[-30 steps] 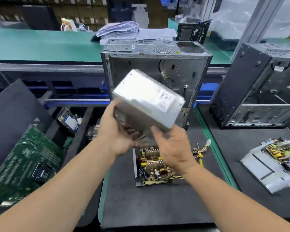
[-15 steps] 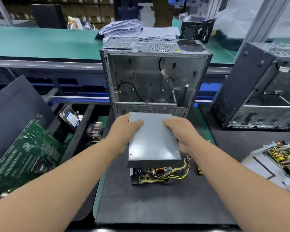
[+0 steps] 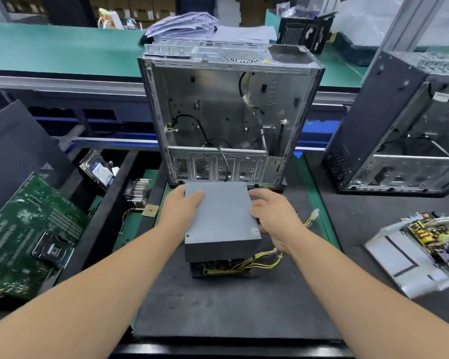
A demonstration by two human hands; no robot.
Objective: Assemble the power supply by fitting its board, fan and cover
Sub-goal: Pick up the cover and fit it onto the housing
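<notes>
Grey metal cover (image 3: 222, 216) sits over the board (image 3: 218, 267) on the black mat (image 3: 231, 307), board edge and yellow wires (image 3: 266, 260) sticking out at the near side. Left hand (image 3: 183, 211) grips the cover's left edge, right hand (image 3: 272, 216) curls round its right edge. Open computer case (image 3: 228, 115) stands just behind.

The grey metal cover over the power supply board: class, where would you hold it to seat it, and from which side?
Probably by its two long side edges, one hand from each side, as the left hand and right hand do now. The cover is a flat-topped box, and the yellow wires trail from its near right.
</notes>
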